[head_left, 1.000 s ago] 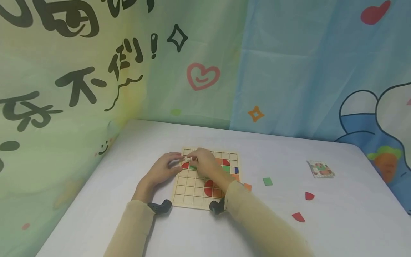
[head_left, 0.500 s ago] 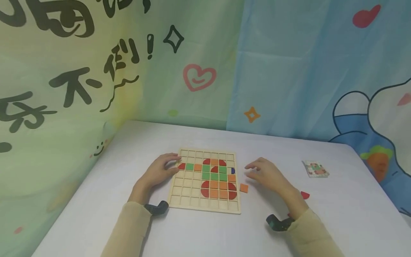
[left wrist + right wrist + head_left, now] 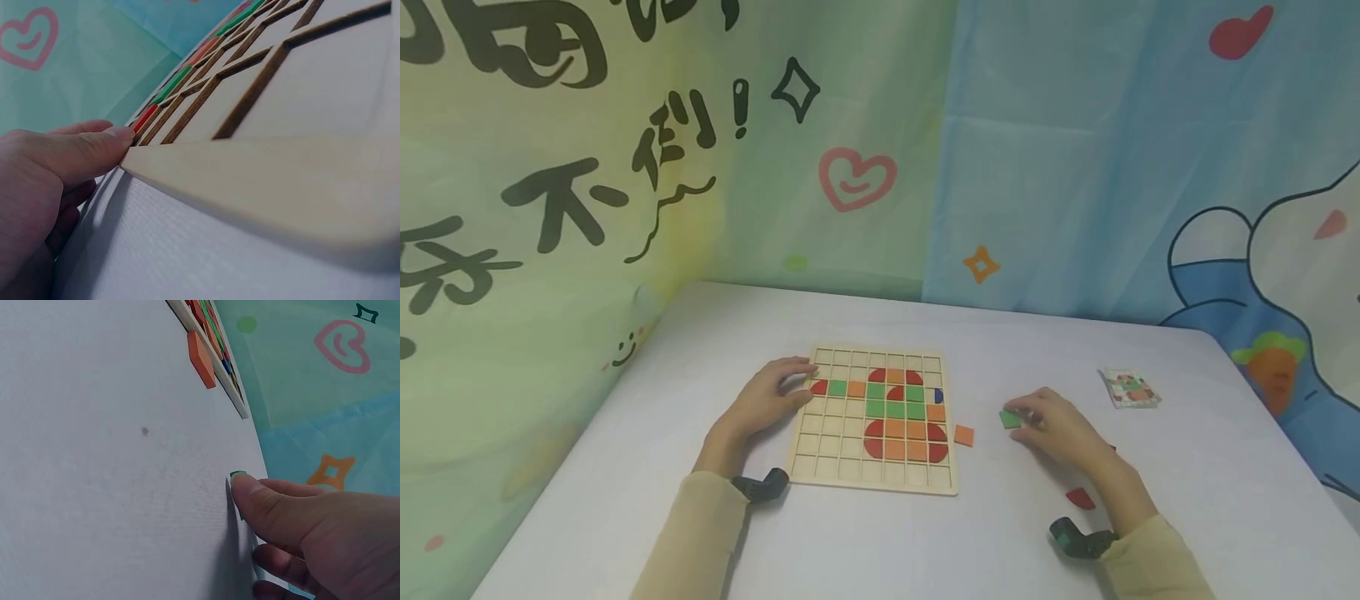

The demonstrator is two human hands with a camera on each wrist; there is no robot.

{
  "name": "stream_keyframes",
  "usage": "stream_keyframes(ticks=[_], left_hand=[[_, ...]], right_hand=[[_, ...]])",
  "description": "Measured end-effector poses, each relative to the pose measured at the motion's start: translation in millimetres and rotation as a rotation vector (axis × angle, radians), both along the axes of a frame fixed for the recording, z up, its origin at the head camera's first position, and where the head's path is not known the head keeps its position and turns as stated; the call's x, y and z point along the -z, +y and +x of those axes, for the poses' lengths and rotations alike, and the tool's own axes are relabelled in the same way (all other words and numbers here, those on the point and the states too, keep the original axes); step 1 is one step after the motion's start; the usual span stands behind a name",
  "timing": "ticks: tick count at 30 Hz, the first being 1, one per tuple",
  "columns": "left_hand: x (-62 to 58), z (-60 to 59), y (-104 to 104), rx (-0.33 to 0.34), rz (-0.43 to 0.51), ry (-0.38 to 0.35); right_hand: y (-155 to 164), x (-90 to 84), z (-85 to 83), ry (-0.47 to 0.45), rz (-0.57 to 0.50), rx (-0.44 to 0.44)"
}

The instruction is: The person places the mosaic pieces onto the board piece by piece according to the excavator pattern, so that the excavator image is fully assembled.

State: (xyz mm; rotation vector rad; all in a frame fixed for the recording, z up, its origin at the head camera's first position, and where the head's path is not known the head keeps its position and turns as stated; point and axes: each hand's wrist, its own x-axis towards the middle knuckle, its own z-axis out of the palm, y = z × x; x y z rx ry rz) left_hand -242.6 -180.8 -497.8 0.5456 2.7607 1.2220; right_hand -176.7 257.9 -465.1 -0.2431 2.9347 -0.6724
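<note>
— So, how many loose pieces lie off the wooden grid board?

— Four that I can count in the head view: one green square tile, one orange square tile, one red quarter-round piece, and a sliver of another red piece, mostly hidden behind the right wrist. One small stack of pattern cards sits well apart to the right.

— And the hands?

— Two. The right hand has its fingers curled round the green square tile, thumb tip against its edge, on the table just right of the orange one. The left hand lies relaxed, fingers straight, the thumb touching the board's left rim near the far corner.

— What's set in the board?

— Red rounded pieces, green and orange squares, and one small blue piece at the right edge; I can't count each colour surely.

— The surface?

— One white table, cloth-textured in the wrist views. Two printed cloths hang behind: a green one with black characters and a pink heart, a blue one with a cartoon figure and an orange star.
</note>
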Motion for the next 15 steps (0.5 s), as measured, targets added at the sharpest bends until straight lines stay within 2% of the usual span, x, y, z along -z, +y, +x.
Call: stream_keyframes(ticks=[15], left_hand=[[1.3, -0.7, -0.8, -0.003, 0.009, 0.003]], right_hand=[[-5.0, 3.6, -4.6, 0.049, -0.012, 0.013]])
